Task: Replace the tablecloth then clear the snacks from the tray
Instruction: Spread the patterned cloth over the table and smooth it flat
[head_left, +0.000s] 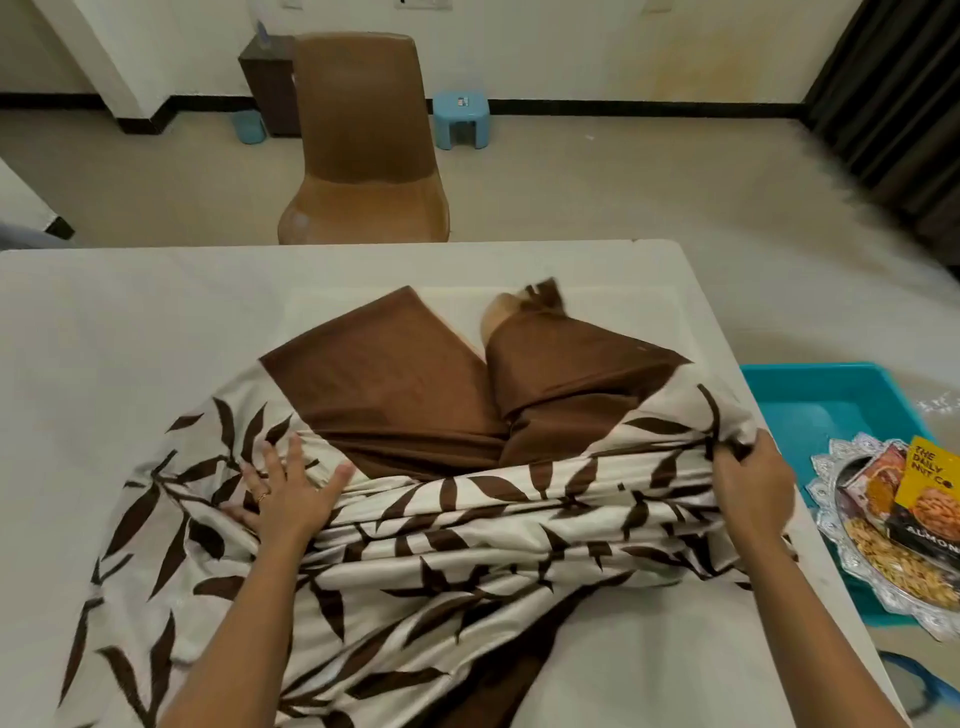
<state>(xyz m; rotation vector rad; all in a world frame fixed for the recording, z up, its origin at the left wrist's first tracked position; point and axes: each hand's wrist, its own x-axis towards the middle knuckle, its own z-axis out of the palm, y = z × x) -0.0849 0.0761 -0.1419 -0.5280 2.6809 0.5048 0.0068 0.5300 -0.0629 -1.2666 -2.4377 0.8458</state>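
Bunched folds of the tablecloth (457, 525) are pinched tight in the right hand (753, 480) at the right of the frame, while the left hand (283, 488) is laid flat on the cloth at centre left, fingers spread wide and holding nothing.

Most of the lower frame is filled by the white table (104, 338), whose top is bare around the cloth. The cloth, cream with brown leaves and a plain brown part, is heaped across the middle of the table, only partly opened, with its near side trailing off the lower edge. A brown chair (363, 150) is seen beyond the table at upper centre. At the right edge, off the table, a blue bin (810, 395) is seen, and on it a silver tray (852, 551) is rested, loaded with snack packets (930, 493).

The cloth step is judged to be in hand: the fresh cloth is being spread, not yet flat. Next, the bunched edge would need to be drawn out toward the right and far corners and the creases smoothed. The snacks are as yet untouched.
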